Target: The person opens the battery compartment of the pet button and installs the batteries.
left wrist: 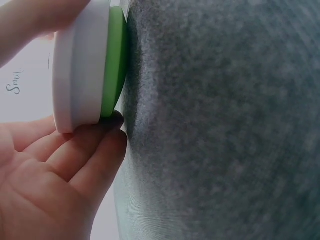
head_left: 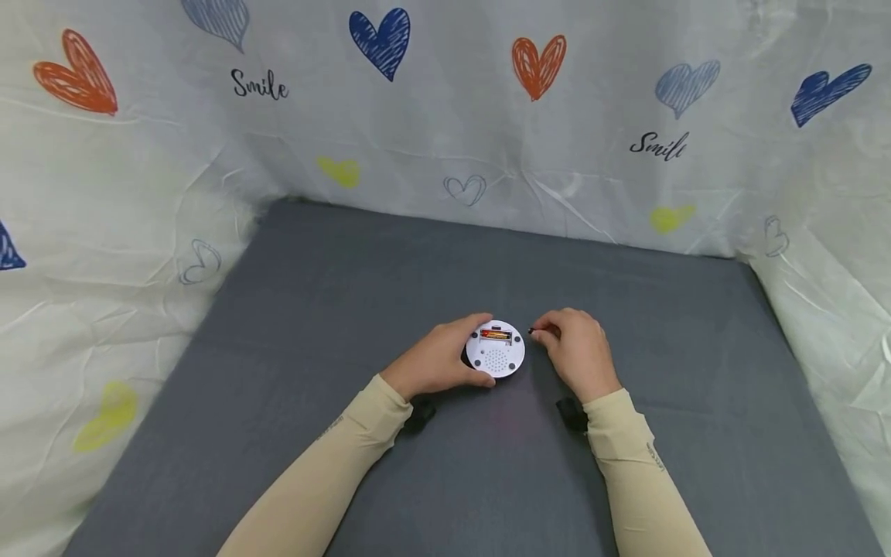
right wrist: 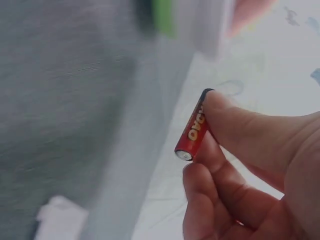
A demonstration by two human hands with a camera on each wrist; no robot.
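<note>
My left hand (head_left: 440, 357) grips a round white device (head_left: 496, 360) by its rim, thumb on the near edge and fingers on the far edge. Its underside faces up, with speaker holes, small dark feet and a battery slot. An orange-and-black battery (head_left: 496, 335) lies in that slot. The left wrist view shows the device's green face (left wrist: 114, 65) turned down toward the table. Just right of the device, my right hand (head_left: 574, 352) pinches a small red battery (right wrist: 192, 131) with a black end between thumb and fingers. This battery is apart from the device.
A dark grey cloth (head_left: 348, 271) covers the table. Behind and beside it hangs a white curtain (head_left: 431, 124) printed with hearts. Black wrist mounts (head_left: 572, 415) sit under both wrists. A pale, blurred object (right wrist: 61, 220) appears low in the right wrist view; its kind is unclear.
</note>
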